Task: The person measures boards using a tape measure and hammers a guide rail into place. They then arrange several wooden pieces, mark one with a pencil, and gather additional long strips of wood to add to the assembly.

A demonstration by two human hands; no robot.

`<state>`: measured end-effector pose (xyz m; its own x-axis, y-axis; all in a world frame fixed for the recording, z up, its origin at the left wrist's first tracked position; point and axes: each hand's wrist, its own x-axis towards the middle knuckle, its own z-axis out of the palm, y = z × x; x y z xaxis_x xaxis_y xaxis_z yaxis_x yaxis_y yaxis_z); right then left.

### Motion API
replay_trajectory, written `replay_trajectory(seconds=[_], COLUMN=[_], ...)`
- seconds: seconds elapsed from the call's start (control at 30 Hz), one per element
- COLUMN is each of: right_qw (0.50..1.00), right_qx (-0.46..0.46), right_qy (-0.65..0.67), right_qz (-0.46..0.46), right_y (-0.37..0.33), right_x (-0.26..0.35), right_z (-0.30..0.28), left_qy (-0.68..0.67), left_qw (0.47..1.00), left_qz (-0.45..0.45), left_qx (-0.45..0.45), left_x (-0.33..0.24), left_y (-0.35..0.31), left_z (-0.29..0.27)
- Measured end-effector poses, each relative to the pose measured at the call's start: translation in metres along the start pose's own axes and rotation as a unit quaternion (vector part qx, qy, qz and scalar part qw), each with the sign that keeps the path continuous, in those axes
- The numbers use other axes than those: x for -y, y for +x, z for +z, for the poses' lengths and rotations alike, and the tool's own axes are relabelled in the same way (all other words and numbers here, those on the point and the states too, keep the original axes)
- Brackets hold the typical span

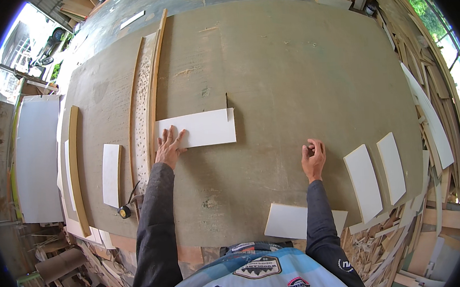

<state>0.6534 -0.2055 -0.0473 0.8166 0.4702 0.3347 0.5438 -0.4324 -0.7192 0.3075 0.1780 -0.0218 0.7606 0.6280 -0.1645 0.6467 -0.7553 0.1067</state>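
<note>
My left hand [170, 147] lies on the left part of a white rectangular board [205, 128], its fingers spread flat over the near edge. That board's left end meets a long guide [142, 91] of perforated strip with wooden edges. A thin dark upright blade [227, 100] shows at the board's far right corner, in line with a narrow slit cut into the board. Off to the right, my right hand [314, 159] hovers over the brown tabletop [269, 87], apart from the board. Its fingers curl loosely inward, and nothing shows in them.
White panels [363, 183] lie at the right; another [287, 220] is under my right forearm. Left of the guide are a white piece [112, 174], a wooden strip [77, 170] and a round black-and-yellow object [124, 211]. Scrap wood [433, 76] piles beyond the right edge.
</note>
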Motion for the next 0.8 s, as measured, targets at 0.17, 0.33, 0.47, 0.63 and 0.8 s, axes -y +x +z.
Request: replay_trajectory(seconds=[0.17, 0.33, 0.47, 0.63, 0.8], right_qw=[1.000, 1.000, 1.000, 1.000, 1.000], right_qx=[0.009, 0.011, 0.011, 0.009, 0.010], right_qy=[-0.006, -0.005, -0.003, -0.001, -0.008], right_qz=[0.002, 0.003, 0.001, 0.004, 0.000], right_y=[0.000, 0.001, 0.000, 0.001, 0.001], right_x=[-0.003, -0.002, -0.002, -0.001, -0.001], right_z=[0.000, -0.001, -0.002, -0.002, -0.003], left_qy=[0.003, 0.003, 0.005, 0.004, -0.003], left_qw=[1.000, 1.000, 1.000, 1.000, 1.000], left_qz=[-0.005, -0.014, -0.017, -0.018, -0.017], left_qx=[0.007, 0.016, 0.019, 0.024, 0.017], left_x=[0.001, 0.000, 0.001, -0.001, -0.001], left_y=[0.003, 0.007, 0.010, 0.012, 0.013], left_z=[0.000, -0.002, -0.003, -0.007, -0.008])
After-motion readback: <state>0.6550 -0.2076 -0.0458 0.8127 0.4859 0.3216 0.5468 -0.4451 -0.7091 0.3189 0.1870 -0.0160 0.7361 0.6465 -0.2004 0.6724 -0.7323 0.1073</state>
